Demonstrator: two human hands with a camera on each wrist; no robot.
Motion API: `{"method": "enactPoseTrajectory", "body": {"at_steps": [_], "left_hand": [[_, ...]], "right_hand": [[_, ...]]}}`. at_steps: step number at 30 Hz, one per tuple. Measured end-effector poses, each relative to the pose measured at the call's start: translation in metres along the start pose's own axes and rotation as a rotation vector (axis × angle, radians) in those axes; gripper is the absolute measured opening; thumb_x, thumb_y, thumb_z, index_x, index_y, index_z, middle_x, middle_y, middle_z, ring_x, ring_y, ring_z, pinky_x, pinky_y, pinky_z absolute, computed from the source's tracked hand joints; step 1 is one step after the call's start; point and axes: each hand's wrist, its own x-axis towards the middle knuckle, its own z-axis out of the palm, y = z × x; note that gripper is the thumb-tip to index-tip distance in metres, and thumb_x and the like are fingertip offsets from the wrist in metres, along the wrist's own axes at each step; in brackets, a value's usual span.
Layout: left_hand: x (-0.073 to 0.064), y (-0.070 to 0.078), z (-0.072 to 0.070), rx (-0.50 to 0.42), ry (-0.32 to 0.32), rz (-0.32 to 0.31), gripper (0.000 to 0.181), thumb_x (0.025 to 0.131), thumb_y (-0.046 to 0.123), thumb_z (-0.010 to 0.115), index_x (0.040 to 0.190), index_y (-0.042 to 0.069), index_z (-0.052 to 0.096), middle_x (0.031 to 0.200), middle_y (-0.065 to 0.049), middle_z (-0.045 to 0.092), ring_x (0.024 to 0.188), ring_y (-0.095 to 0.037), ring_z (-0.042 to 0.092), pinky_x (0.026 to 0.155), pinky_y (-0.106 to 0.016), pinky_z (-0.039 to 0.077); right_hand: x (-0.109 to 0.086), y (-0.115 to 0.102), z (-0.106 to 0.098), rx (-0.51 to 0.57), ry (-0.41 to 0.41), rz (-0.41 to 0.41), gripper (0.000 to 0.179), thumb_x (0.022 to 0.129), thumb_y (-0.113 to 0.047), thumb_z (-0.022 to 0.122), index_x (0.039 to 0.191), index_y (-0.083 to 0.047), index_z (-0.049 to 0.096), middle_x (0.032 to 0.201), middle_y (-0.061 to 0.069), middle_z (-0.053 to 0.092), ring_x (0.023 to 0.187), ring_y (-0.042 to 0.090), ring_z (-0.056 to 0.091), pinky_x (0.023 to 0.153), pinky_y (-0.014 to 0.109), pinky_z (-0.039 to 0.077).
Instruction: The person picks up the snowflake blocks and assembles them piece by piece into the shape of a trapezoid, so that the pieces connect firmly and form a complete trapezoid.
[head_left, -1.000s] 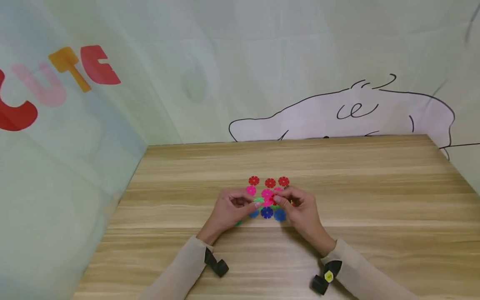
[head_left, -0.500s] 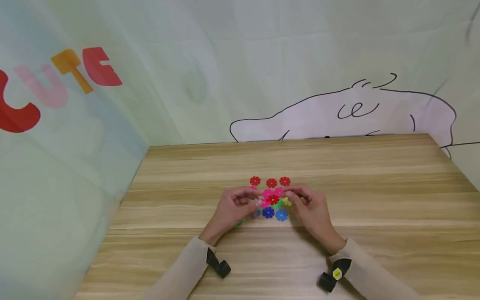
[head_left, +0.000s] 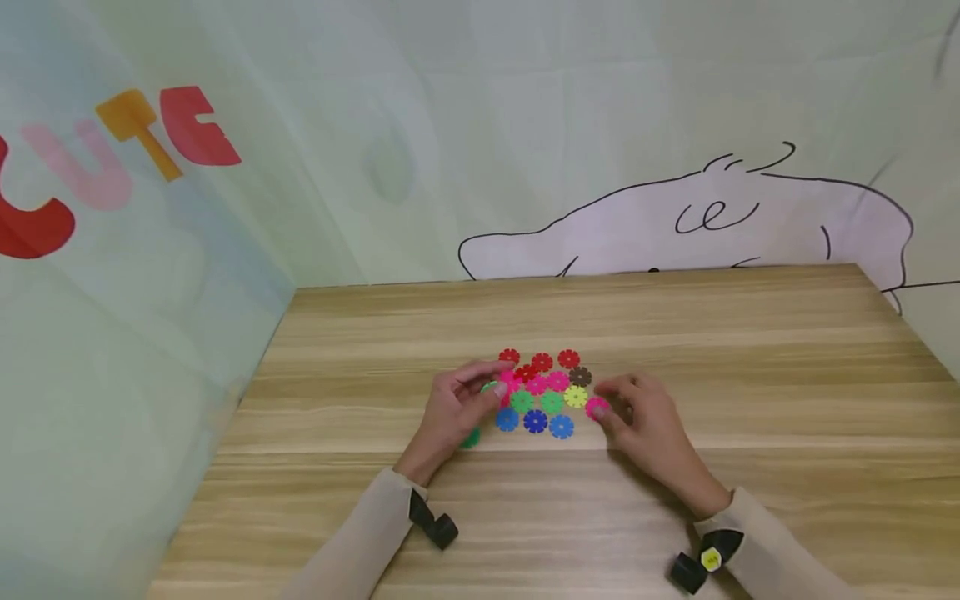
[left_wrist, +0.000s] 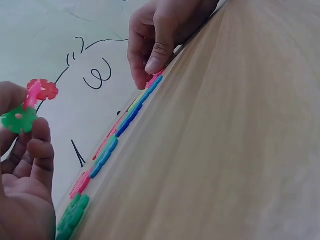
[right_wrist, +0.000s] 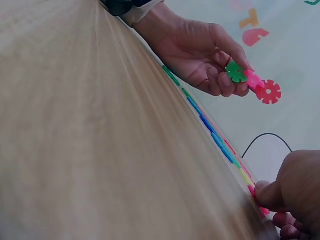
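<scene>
My left hand (head_left: 459, 412) pinches a small chain of notched plastic discs, raised off the table. In the right wrist view the chain is a green disc (right_wrist: 236, 72), a pink disc (right_wrist: 253, 79) set crosswise and a red disc (right_wrist: 270, 92) at the end. To the right of the loose discs, my right hand (head_left: 651, 429) has thumb and fingertips on a single pink notched disc (head_left: 596, 407) at the table surface. Part of that disc is hidden by the thumb.
Loose notched discs lie in rows on the wooden table (head_left: 750, 358): red (head_left: 568, 358), brown (head_left: 580, 377), yellow (head_left: 575, 396), light green (head_left: 552, 402) and blue (head_left: 535, 421). A darker green disc (head_left: 470, 437) lies near the left wrist. A printed curtain (head_left: 337, 167) hangs behind.
My right hand has let go of the joined discs and moved right to the loose pink disc. The left hand keeps the chain, now slightly further left.
</scene>
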Motion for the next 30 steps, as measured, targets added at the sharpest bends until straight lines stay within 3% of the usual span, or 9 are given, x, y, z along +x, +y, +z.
{"method": "enactPoseTrajectory", "body": {"at_steps": [4, 8, 12, 16, 21, 25, 30], "left_hand": [[0.001, 0.0, 0.0, -0.041, -0.017, 0.036, 0.037, 0.101, -0.002, 0.067, 0.134, -0.018, 0.062, 0.14, -0.043, 0.058, 0.119, -0.002, 0.068, 0.099, -0.014, 0.056], [0.001, 0.0, 0.001, -0.039, -0.036, 0.026, 0.038, 0.102, -0.001, 0.067, 0.135, -0.018, 0.061, 0.142, -0.041, 0.058, 0.12, -0.002, 0.068, 0.096, -0.015, 0.058], [0.001, 0.002, 0.004, -0.014, -0.055, 0.001, 0.036, 0.103, 0.003, 0.066, 0.136, -0.012, 0.063, 0.144, -0.034, 0.06, 0.118, -0.003, 0.067, 0.093, -0.017, 0.06], [0.001, 0.002, 0.006, 0.015, -0.071, -0.002, 0.035, 0.104, 0.005, 0.066, 0.138, -0.006, 0.066, 0.144, -0.028, 0.064, 0.119, -0.004, 0.067, 0.093, -0.017, 0.06], [0.0, 0.002, 0.01, 0.028, -0.112, 0.031, 0.032, 0.104, 0.004, 0.067, 0.135, -0.004, 0.069, 0.139, -0.026, 0.068, 0.112, -0.006, 0.07, 0.093, -0.019, 0.061], [-0.001, 0.002, 0.013, 0.029, -0.14, 0.053, 0.031, 0.103, 0.004, 0.068, 0.133, -0.004, 0.07, 0.137, -0.027, 0.069, 0.112, -0.007, 0.072, 0.09, -0.022, 0.063], [-0.002, 0.0, 0.015, 0.036, -0.167, 0.074, 0.031, 0.103, 0.008, 0.07, 0.131, -0.005, 0.07, 0.136, -0.028, 0.069, 0.115, -0.006, 0.07, 0.091, -0.019, 0.061]], "right_hand": [[0.002, 0.0, 0.003, -0.029, 0.014, -0.044, 0.017, 0.089, -0.009, 0.086, 0.103, -0.007, 0.077, 0.101, 0.009, 0.07, 0.096, 0.023, 0.057, 0.084, 0.038, 0.042], [0.002, 0.002, 0.004, 0.014, 0.028, -0.055, 0.02, 0.088, -0.005, 0.086, 0.102, -0.007, 0.072, 0.095, 0.004, 0.071, 0.09, 0.017, 0.059, 0.083, 0.034, 0.048], [0.002, 0.002, 0.003, 0.144, 0.039, -0.001, 0.02, 0.091, -0.001, 0.083, 0.107, -0.007, 0.071, 0.091, 0.002, 0.079, 0.082, 0.006, 0.067, 0.076, 0.021, 0.055], [0.003, -0.001, 0.004, 0.304, 0.061, 0.042, 0.02, 0.093, -0.001, 0.081, 0.112, -0.005, 0.075, 0.091, 0.008, 0.083, 0.078, 0.005, 0.071, 0.071, 0.016, 0.056], [0.003, -0.005, 0.002, 0.53, 0.05, 0.081, 0.016, 0.096, -0.001, 0.077, 0.113, -0.002, 0.079, 0.085, 0.001, 0.08, 0.068, 0.009, 0.064, 0.061, 0.019, 0.051], [0.004, -0.006, 0.002, 0.614, 0.035, 0.102, 0.016, 0.098, 0.0, 0.074, 0.114, 0.0, 0.079, 0.082, -0.012, 0.076, 0.067, 0.004, 0.06, 0.058, 0.021, 0.049], [0.005, -0.01, 0.006, 0.693, 0.023, 0.113, 0.016, 0.099, 0.001, 0.073, 0.114, 0.004, 0.078, 0.076, -0.004, 0.073, 0.063, 0.001, 0.055, 0.052, 0.023, 0.044]]}}
